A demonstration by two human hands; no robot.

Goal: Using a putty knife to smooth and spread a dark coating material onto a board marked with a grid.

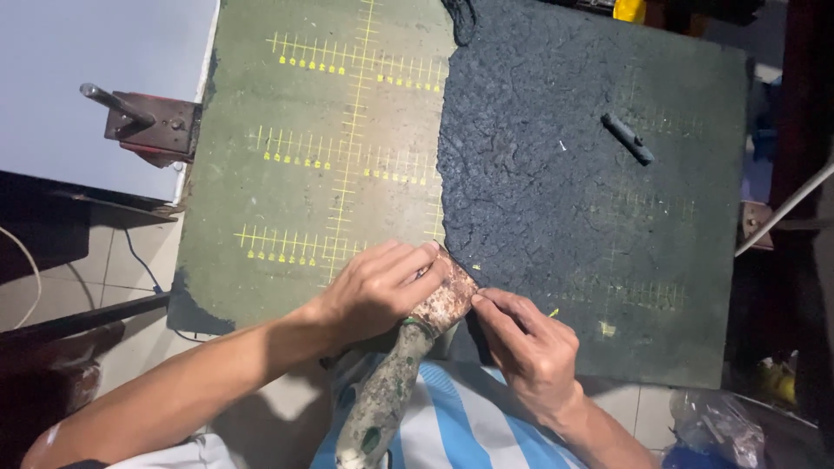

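Rusty tool head [447,300] under left hand [378,287]

One view only, worn on the head, looking almost straight down and close over the mat [330,156]. The mat fills most of the frame, its far edge at the top. Floor tiles [113,269] show left of the mat, and the person's own lap sits just below its near edge.

Both bare forearms came up from the lower frame; the left hand [380,287] curled closed, the right hand [528,349] pinched fingertips together.
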